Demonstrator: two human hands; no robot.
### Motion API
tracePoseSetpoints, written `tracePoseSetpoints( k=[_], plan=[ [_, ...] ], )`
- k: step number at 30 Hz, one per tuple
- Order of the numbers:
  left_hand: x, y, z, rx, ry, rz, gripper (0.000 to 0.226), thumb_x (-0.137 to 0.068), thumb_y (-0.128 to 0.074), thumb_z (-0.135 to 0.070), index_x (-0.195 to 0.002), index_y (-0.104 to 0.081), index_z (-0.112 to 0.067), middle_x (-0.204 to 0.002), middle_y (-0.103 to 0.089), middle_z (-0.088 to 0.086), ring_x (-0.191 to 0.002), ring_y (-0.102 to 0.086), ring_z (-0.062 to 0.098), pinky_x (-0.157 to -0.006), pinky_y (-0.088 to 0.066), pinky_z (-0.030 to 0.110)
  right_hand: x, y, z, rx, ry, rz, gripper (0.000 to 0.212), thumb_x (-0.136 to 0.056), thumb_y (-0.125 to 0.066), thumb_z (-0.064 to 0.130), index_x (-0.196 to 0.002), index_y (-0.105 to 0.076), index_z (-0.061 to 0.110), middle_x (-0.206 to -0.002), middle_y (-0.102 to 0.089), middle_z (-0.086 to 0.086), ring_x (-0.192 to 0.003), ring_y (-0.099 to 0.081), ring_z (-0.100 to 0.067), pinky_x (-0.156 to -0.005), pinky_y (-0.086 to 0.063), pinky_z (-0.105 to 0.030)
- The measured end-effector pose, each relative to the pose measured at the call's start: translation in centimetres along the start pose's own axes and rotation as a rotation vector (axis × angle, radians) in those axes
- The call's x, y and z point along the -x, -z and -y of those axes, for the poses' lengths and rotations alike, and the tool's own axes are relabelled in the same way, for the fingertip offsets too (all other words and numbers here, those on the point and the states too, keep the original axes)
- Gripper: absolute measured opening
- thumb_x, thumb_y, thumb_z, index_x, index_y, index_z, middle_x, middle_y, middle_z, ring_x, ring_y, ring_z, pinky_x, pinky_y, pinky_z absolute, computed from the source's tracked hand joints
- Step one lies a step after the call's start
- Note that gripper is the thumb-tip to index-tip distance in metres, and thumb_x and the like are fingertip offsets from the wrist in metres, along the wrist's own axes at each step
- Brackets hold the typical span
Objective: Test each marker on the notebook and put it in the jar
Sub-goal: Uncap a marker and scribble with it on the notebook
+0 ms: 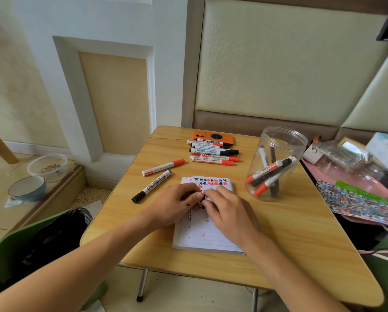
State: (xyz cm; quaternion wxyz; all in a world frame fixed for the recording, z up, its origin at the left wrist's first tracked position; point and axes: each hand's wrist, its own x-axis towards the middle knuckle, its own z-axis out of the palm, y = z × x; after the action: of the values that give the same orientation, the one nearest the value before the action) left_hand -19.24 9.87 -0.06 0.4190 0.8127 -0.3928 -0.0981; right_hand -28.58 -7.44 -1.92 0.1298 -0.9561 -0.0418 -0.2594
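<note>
The notebook (199, 235) lies open on the wooden table (289, 239), its top lines filled with red and black marks. Over it my left hand (175, 204) and my right hand (227, 212) meet, fingers curled round a marker that is mostly hidden between them; only a small white and dark bit shows. The clear jar (276, 163) stands to the right and holds several markers. A red-capped marker (163, 167) and a black-capped marker (151, 186) lie loose to the left. Several more markers (213, 152) lie in a row at the back.
An orange phone (213, 136) lies behind the marker row. Clutter with a pink bag and patterned sheet (359, 203) crowds the table's right side. A green bin with a black liner (42, 244) stands at the lower left. Bowls (27, 188) sit on a low ledge.
</note>
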Motion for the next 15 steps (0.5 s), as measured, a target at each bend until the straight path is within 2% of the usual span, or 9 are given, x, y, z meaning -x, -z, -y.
tracePoseSetpoints(
  k=[6,9,11,15],
  plan=[
    [0.1,-0.34,-0.1,0.001,0.028,-0.032,0.018,-0.103,-0.055,-0.036,-0.094,-0.067,-0.026,-0.082,-0.069,-0.011,-0.076,-0.061,0.001,-0.065,-0.041,0.014,0.13,-0.07,0.0,-0.013,-0.012,-0.027,0.033,-0.1,-0.043,0.045,-0.102,-0.068,0.024,-0.081,-0.058,0.006,-0.067,-0.057,-0.019,-0.053,-0.05,-0.038],
    [0.13,-0.58,-0.1,-0.002,0.034,-0.05,0.017,-0.103,-0.055,-0.034,-0.092,-0.067,-0.029,-0.081,-0.068,-0.012,-0.077,-0.061,0.0,-0.064,-0.04,0.012,0.16,-0.1,0.19,0.013,-0.015,-0.009,0.035,-0.101,-0.039,0.048,-0.104,-0.067,0.027,-0.082,-0.06,0.006,-0.07,-0.06,-0.019,-0.053,-0.05,-0.039],
    [0.12,-0.68,0.02,-0.002,0.037,-0.056,0.016,-0.103,-0.056,-0.033,-0.09,-0.065,-0.031,-0.081,-0.068,-0.014,-0.078,-0.061,0.0,-0.065,-0.041,0.015,0.16,0.03,0.21,0.031,-0.017,0.0,0.035,-0.1,-0.038,0.05,-0.106,-0.066,0.03,-0.083,-0.062,0.007,-0.071,-0.062,-0.021,-0.053,-0.051,-0.039],
    [0.26,-0.66,0.25,0.031,0.023,-0.078,0.012,-0.102,-0.058,-0.032,-0.093,-0.066,-0.029,-0.087,-0.069,-0.012,-0.085,-0.063,0.007,-0.076,-0.05,0.031,0.11,0.53,-0.05,0.112,-0.016,-0.027,0.033,-0.099,-0.042,0.054,-0.112,-0.066,0.036,-0.082,-0.067,0.007,-0.07,-0.066,-0.023,-0.049,-0.051,-0.036]
  ],
)
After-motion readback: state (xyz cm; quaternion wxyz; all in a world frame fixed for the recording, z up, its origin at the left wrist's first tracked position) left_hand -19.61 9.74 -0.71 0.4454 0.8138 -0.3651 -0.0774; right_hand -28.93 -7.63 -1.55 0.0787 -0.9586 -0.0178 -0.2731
